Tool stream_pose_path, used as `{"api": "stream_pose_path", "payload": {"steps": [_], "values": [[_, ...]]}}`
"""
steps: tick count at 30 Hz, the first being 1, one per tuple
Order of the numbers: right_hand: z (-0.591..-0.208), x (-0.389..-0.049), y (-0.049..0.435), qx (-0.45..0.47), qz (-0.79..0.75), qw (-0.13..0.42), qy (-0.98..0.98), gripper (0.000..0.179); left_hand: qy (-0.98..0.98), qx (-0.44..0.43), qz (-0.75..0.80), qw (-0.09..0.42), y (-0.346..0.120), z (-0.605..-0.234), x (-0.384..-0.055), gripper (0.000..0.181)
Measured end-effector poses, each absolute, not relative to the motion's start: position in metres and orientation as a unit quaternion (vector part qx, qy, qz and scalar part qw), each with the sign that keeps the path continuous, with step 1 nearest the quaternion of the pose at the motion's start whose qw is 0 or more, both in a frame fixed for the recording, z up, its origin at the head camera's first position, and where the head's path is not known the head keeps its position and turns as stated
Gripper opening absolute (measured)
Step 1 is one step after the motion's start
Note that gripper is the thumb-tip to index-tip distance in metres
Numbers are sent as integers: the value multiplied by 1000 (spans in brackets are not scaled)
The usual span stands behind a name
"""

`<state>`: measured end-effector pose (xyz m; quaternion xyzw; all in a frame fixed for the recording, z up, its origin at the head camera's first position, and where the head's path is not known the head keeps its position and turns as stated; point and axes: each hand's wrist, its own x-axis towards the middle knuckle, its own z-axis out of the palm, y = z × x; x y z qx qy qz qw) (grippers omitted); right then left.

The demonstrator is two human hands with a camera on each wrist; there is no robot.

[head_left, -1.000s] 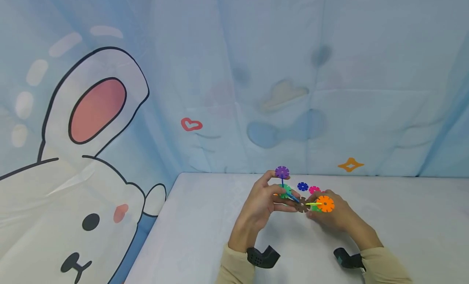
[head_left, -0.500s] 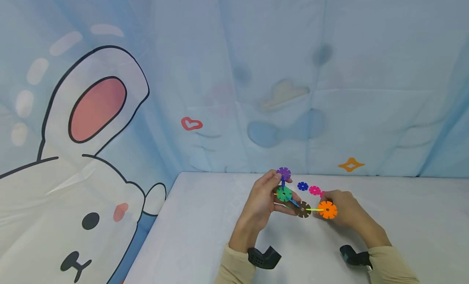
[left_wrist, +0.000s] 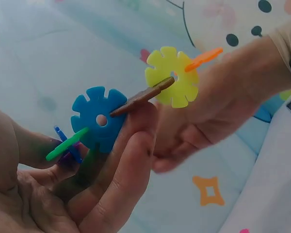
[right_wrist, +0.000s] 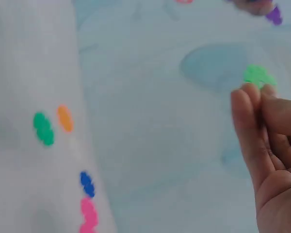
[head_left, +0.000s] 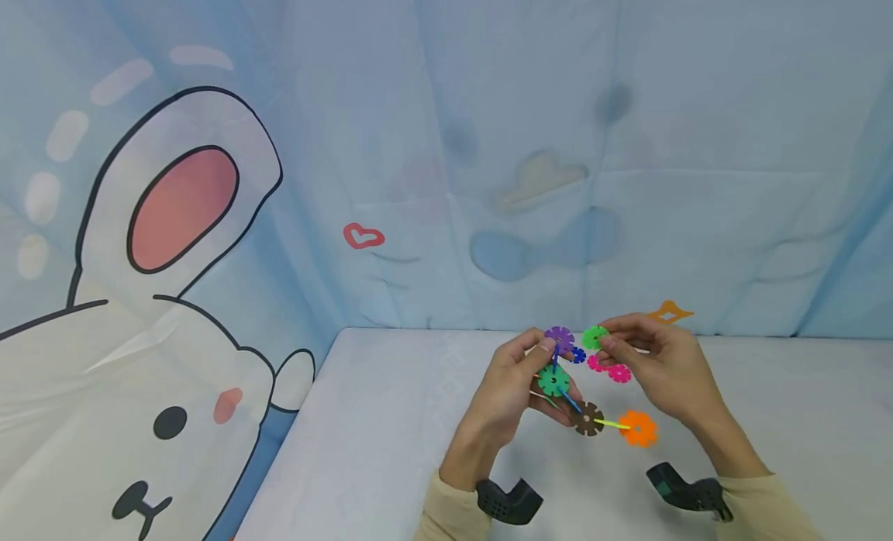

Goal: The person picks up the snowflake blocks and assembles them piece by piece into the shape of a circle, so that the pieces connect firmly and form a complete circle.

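Observation:
My left hand (head_left: 502,386) holds a chain of slotted plastic flower discs, thumb at the purple disc (head_left: 560,338) on its upper end. Below that sit a green disc (head_left: 554,381), a blue disc (left_wrist: 89,136) seen edge-on from the head, and a brown disc (head_left: 588,419). A yellow disc (left_wrist: 157,68) and an orange disc (head_left: 639,429) form the far end, which sticks out past the fingers. My right hand (head_left: 670,370) pinches a loose light green disc (head_left: 594,337) between thumb and fingertips, just right of the purple disc and apart from it.
On the white table (head_left: 391,417) behind the hands lie a dark blue disc (head_left: 578,355) and pink discs (head_left: 619,373). The right wrist view also has a green disc (right_wrist: 43,128) and an orange disc (right_wrist: 65,118) there. A printed curtain (head_left: 446,177) hangs behind.
My right hand has left the orange end of the chain and risen, now with the light green disc raised in its fingertips. The chain has shifted slightly right, its orange end lower.

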<state>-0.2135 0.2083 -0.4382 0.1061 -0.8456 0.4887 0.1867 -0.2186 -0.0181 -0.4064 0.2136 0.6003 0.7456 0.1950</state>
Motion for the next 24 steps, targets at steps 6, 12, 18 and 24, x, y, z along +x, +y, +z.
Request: {"api": "stream_pose_path", "payload": {"steps": [6, 12, 18, 24], "values": [[-419, -201, 201, 131, 515, 254, -808, 13, 594, 223, 744, 209, -13, -402, -212, 32], [-408, -196, 197, 161, 496, 281, -805, 15, 590, 227, 744, 218, -11, -398, -207, 25], [-402, -192, 195, 187, 471, 306, -806, 24, 582, 225, 748, 224, -11, -396, -205, 31], [-397, -189, 190, 201, 439, 345, -805, 31, 570, 228, 754, 235, -11, -395, -203, 36]]}}
